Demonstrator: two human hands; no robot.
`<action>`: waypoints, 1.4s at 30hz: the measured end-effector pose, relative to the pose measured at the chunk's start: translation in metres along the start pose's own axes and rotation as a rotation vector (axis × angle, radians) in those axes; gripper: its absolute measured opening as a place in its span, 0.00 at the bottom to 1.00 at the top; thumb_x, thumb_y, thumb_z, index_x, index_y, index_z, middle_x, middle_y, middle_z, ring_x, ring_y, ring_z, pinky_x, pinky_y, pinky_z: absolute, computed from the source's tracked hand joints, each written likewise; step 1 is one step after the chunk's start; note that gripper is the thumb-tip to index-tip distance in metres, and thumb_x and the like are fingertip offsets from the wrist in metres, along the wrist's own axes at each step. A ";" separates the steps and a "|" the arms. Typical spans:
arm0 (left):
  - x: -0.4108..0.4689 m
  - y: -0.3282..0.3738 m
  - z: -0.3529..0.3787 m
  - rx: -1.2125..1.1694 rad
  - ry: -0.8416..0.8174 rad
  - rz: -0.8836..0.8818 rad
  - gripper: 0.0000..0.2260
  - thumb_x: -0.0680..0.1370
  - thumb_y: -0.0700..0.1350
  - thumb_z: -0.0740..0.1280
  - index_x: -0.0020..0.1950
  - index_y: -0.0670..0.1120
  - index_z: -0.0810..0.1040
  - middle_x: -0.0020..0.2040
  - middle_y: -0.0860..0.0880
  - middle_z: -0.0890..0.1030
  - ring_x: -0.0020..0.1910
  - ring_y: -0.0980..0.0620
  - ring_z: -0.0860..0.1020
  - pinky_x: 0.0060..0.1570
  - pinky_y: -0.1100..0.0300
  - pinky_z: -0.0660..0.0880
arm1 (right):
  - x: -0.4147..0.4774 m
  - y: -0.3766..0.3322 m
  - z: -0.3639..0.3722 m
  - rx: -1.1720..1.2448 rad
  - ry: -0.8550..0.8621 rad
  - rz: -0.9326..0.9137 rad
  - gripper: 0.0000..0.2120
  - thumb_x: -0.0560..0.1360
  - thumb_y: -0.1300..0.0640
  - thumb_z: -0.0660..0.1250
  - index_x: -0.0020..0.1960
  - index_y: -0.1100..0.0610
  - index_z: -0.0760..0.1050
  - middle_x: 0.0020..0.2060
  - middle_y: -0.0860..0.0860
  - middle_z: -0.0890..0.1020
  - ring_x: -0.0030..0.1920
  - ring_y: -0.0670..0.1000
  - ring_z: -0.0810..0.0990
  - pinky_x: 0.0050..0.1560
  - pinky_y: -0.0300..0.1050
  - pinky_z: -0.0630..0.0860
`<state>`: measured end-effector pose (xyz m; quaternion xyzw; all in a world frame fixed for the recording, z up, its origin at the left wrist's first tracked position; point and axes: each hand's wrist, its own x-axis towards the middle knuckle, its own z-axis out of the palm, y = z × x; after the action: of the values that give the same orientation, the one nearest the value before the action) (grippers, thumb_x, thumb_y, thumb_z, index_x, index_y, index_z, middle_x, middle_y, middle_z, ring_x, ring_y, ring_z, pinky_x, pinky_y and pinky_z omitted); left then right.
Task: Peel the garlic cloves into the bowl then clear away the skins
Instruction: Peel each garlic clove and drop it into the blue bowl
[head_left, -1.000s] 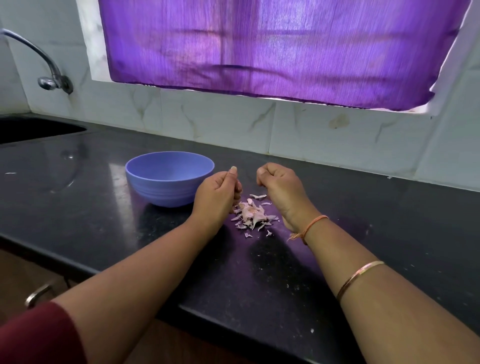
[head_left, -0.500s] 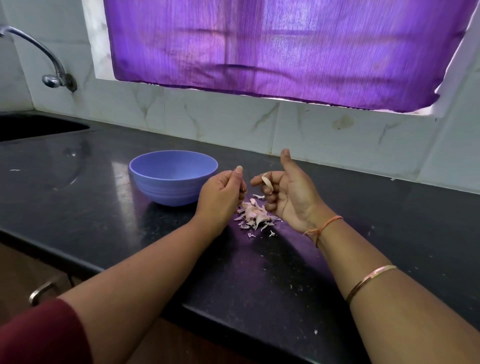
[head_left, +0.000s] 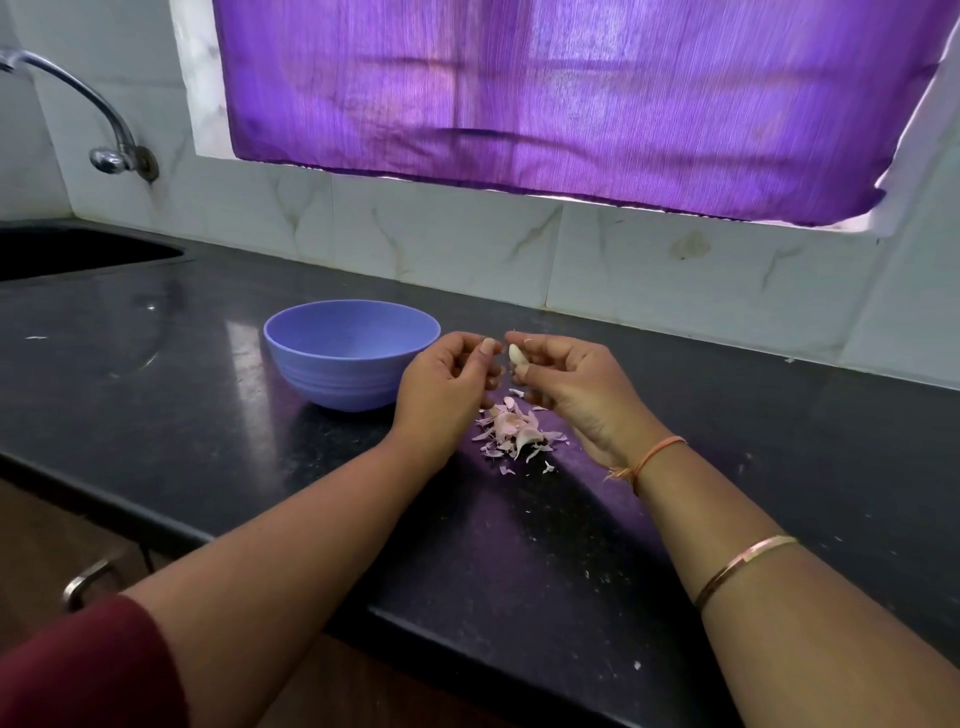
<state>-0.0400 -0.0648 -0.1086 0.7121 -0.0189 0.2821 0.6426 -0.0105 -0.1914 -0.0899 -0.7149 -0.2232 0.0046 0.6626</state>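
Garlic clove (head_left: 514, 354): small, whitish, bare-looking, pinched at the fingertips of the right hand (head_left: 576, 387), held above the tabletop (head_left: 197, 415). Bowl (head_left: 337, 382): round, lavender-blue, ribbed lower wall, upright on the tabletop, left of the clove. Skins (head_left: 514, 431): loose pile of pinkish-white papery flakes on the tabletop, just right of the bowl and nearer, under the clove; a few strays at the pile's near side.

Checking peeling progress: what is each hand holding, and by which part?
Right hand pinches a garlic clove by its lower end. Left hand: fingers curled, contents cannot be told.
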 end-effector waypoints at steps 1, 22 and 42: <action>0.000 0.000 0.000 0.002 0.000 -0.003 0.05 0.79 0.41 0.62 0.48 0.43 0.78 0.37 0.51 0.79 0.32 0.64 0.77 0.33 0.68 0.76 | 0.000 0.000 0.000 -0.005 0.000 -0.012 0.14 0.74 0.66 0.66 0.59 0.60 0.76 0.45 0.52 0.82 0.43 0.46 0.78 0.49 0.43 0.76; -0.002 0.002 -0.004 0.033 -0.022 0.012 0.07 0.73 0.39 0.70 0.36 0.49 0.81 0.26 0.54 0.80 0.29 0.59 0.76 0.43 0.57 0.78 | 0.000 -0.002 -0.004 -0.064 0.024 -0.079 0.06 0.68 0.73 0.69 0.44 0.66 0.78 0.38 0.57 0.82 0.37 0.48 0.81 0.44 0.40 0.81; -0.002 -0.002 -0.002 0.193 -0.048 -0.048 0.05 0.77 0.43 0.67 0.43 0.44 0.81 0.36 0.47 0.81 0.38 0.48 0.80 0.48 0.47 0.79 | -0.001 -0.008 -0.002 0.034 0.120 0.017 0.03 0.71 0.64 0.71 0.44 0.60 0.78 0.37 0.54 0.79 0.37 0.48 0.75 0.39 0.42 0.76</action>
<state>-0.0418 -0.0630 -0.1109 0.7775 0.0098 0.2500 0.5769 -0.0135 -0.1938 -0.0828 -0.7046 -0.1769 -0.0289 0.6866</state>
